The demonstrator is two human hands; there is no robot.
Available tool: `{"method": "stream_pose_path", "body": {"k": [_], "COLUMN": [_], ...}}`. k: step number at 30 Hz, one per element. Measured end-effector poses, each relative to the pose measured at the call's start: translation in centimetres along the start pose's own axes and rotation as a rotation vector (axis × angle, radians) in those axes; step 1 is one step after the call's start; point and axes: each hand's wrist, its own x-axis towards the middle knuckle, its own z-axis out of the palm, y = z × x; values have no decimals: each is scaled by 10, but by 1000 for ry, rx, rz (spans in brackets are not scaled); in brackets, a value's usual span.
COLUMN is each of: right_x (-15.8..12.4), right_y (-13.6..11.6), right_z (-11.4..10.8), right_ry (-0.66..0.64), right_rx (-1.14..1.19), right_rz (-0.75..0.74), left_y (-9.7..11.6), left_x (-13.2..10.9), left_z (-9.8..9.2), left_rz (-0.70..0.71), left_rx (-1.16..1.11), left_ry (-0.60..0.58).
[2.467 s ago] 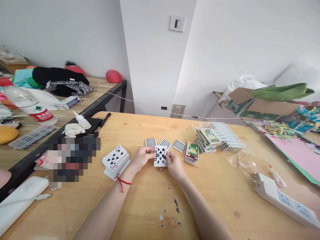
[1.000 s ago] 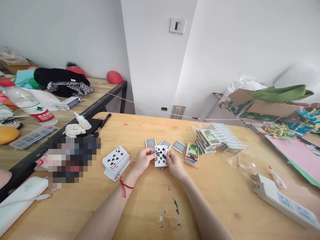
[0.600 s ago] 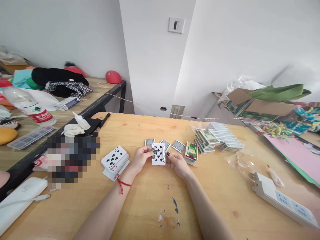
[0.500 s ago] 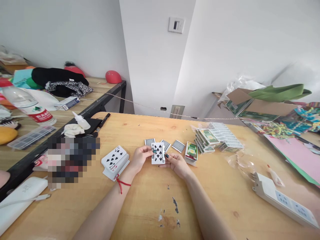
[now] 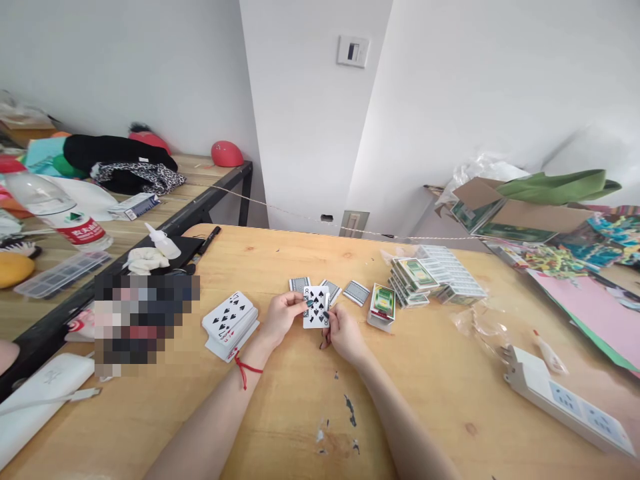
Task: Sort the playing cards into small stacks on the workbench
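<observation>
Left hand (image 5: 283,315) and right hand (image 5: 343,333) together, both pinching a white spade-pip playing card (image 5: 316,309) face-up, seemingly for reading; fanned face-up card pile (image 5: 231,323) at nine o'clock.

A pixelated patch (image 5: 145,320) masks things at left. The held card (image 5: 316,308) half hides face-down cards (image 5: 334,289) behind. A white box (image 5: 40,400) is cut by the left edge.

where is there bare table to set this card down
Bare table lies beyond the face-down cards, and near the front edge between the right hand and the power strip. Crowded: the row from the face-up pile past the left hand and card to the boxes.
</observation>
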Motion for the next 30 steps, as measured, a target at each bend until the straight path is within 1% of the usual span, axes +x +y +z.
{"method": "stream_pose_path", "body": {"k": [3, 5, 9, 12, 15, 18, 23, 30], "right_x": [1, 3, 7, 8, 8, 9, 9, 9], "right_y": [-4, -6, -5, -3, -4, -5, -9, -7], "right_z": [-2, -5, -9, -10, -10, -11, -14, -17], "right_ry": [-74, -90, -10, 48, 115, 153, 152, 106], "right_rx": [123, 216, 314, 268, 190, 151, 141, 220], "right_rz": [-8, -24, -40, -92, -143, -139, -136, -130], "left_y": [0, 0, -5, -8, -10, -11, -11, -10], "left_x": [1, 2, 3, 3, 1, -1, -3, -4], "left_z": [-3, -4, -4, -1, 3, 6, 7, 3], "left_rz": [5, -11, -32, 7, 125, 224, 270, 319], "left_rx": [2, 10, 71, 124, 134, 137, 261, 340], "left_ry": [-14, -39, -70, -70, -51, -23, -22, 22]}}
